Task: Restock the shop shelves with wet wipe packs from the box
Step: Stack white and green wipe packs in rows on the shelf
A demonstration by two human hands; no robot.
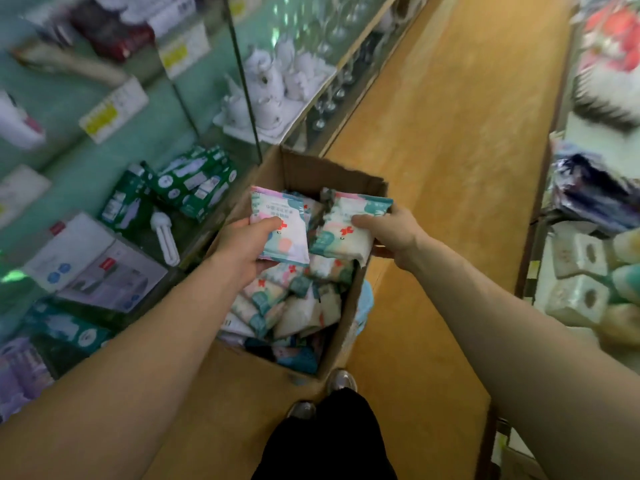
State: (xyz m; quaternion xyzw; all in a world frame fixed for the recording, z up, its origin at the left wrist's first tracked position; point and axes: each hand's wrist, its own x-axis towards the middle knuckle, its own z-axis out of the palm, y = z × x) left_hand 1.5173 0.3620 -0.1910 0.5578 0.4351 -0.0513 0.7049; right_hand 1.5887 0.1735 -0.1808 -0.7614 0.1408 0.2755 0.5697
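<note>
Wet wipe packs (294, 306) piled loose in the open cardboard box (329, 174), down beside the glass shelves (114, 161). One pack (287, 244) gripped in the left hand (247, 245), thumb on top, fingers curled under. Another pack (339, 244) gripped in the right hand (393, 230) the same way. Both held just above the pile.

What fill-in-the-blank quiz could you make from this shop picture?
The left hand and right hand grip wet wipe packs above a cardboard box whose top is ____.
The white light bulb lies on the person's ____ side.
The person's trousers are ____.
Missing words: open; left; black.
</note>
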